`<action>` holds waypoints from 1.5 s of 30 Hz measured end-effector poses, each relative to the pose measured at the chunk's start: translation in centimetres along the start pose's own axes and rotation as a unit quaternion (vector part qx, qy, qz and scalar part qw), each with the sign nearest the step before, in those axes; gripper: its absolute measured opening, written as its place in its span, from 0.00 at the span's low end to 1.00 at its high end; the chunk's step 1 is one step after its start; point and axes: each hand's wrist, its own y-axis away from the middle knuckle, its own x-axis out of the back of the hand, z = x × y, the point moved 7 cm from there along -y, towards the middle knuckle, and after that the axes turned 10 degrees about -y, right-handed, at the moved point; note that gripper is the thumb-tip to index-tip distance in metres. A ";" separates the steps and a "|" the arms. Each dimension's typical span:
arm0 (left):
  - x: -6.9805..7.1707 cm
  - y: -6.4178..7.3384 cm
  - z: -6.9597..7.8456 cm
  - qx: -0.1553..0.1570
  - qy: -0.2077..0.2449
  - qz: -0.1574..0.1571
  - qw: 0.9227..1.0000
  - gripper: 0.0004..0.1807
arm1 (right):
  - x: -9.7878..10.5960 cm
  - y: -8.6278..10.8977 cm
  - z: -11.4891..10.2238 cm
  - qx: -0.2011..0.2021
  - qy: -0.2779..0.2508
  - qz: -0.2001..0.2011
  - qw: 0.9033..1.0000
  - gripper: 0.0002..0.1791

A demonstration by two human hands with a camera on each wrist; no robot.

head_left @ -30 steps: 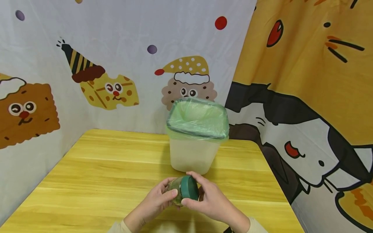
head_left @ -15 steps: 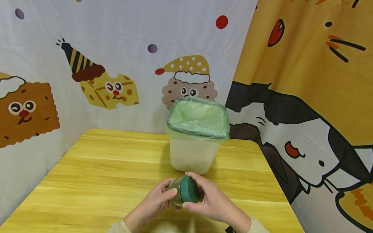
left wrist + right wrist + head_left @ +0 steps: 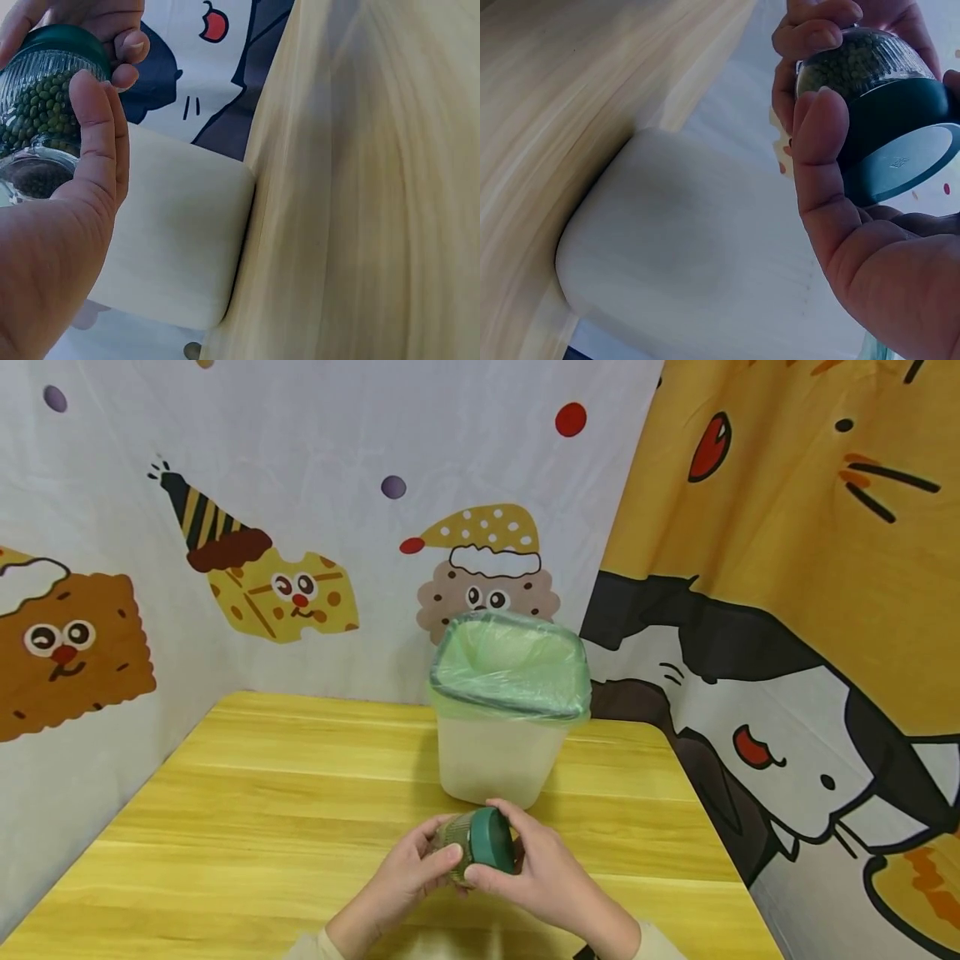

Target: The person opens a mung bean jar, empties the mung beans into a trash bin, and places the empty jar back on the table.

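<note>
A ribbed clear jar holds small green beans and lies tilted on its side between both hands. Its dark green lid faces right. My left hand grips the glass body, thumb along the near side. The right hand holds the lid, thumb at its near edge and fingers over the top. In the right wrist view the lid sits on the jar, with the right thumb against its rim and the left fingers around the glass. Both hands are held above the near part of the table.
Just beyond the hands stands a whitish bin lined with a green plastic bag. The wooden table reaches back to printed cloth hangings behind and on the right. A small dark object shows at the bottom edge.
Both hands keep their hold on the jar and lid. The right fingers and the lid have shifted and tilted slightly; the bin has stayed in place.
</note>
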 end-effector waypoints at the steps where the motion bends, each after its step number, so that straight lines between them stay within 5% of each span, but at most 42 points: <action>1: -0.1 0.0 0.0 -0.002 0.003 -0.005 1.000 0.26 | 0.0 0.0 0.0 -0.002 -0.002 0.001 1.000 0.42; 9: -1.0 0.2 -0.2 -0.009 0.027 -0.038 0.999 0.18 | -0.1 0.2 -0.2 0.013 0.002 -0.019 1.000 0.42; 33: -0.8 0.4 -0.8 0.018 0.039 -0.048 0.998 0.18 | -0.2 0.7 -1.5 0.126 0.103 -0.044 0.986 0.48; 36: -0.7 0.4 -0.8 0.023 0.034 -0.043 0.998 0.17 | -0.1 0.6 -1.3 0.102 0.084 -0.043 0.990 0.48; 42: -0.7 0.3 -0.8 0.014 0.011 -0.039 0.999 0.19 | 0.1 0.2 -0.1 -0.007 0.013 -0.036 0.999 0.43; 45: -0.7 0.3 -0.9 0.017 0.010 -0.036 0.999 0.19 | 0.1 0.1 0.0 -0.018 0.018 -0.034 0.999 0.41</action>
